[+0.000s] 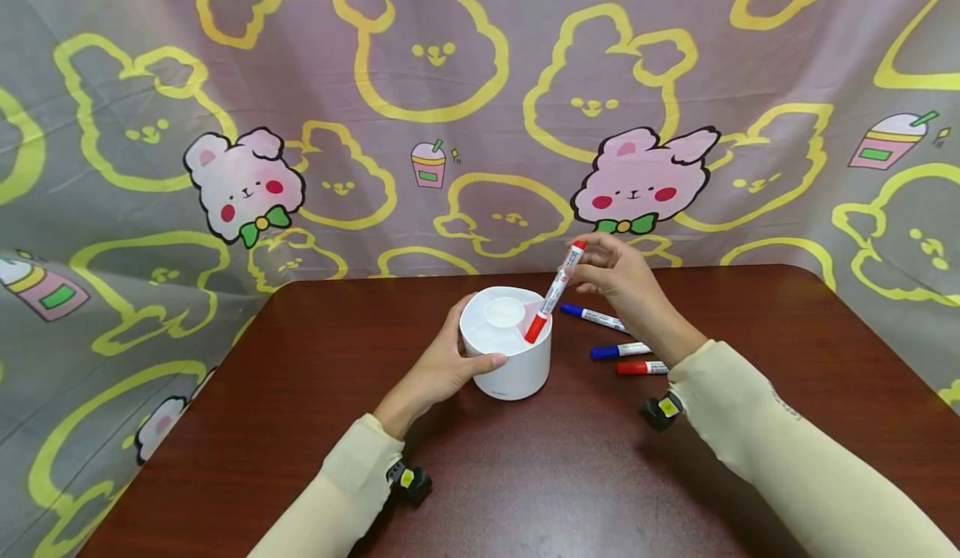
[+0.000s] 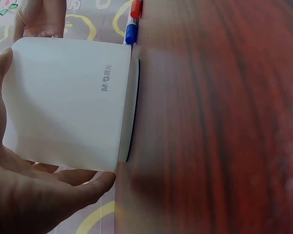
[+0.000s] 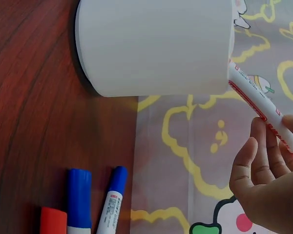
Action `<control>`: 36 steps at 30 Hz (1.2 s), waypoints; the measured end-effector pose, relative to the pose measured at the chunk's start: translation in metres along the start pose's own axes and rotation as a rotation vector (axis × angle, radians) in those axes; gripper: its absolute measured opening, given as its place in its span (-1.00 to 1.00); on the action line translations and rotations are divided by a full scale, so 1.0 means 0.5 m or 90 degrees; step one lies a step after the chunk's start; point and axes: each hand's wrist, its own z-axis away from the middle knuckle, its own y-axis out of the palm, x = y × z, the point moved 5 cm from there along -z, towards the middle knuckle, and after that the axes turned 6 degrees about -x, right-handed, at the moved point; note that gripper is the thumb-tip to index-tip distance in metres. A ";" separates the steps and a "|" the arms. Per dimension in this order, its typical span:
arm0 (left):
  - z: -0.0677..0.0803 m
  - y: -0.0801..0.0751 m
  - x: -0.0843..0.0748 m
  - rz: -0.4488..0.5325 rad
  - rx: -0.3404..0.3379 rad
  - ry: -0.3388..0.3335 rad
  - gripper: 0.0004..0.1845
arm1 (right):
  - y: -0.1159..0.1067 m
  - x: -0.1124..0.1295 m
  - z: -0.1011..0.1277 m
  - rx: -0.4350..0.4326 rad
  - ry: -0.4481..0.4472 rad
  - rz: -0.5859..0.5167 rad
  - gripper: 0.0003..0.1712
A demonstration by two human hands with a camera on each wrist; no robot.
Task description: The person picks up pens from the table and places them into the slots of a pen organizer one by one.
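Note:
A white round pen holder with divided compartments stands on the table. My left hand grips its left side, thumb across the front; the left wrist view shows the fingers round the holder's printed wall. Above the right rim, my right hand pinches a white marker near its upper end. The marker is tilted, its red cap pointing down at a right-hand compartment. In the right wrist view, thumb and fingers hold the marker, and its lower end is hidden behind the holder's rim.
Right of the holder lie two blue-capped markers, one farther back and one nearer, and a red-capped marker. They rest on the dark reddish wooden table. A patterned curtain hangs behind the table's back edge.

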 end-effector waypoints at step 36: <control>0.005 -0.001 -0.004 -0.029 0.002 -0.009 0.09 | 0.063 -0.052 0.022 0.055 -0.037 0.204 -0.66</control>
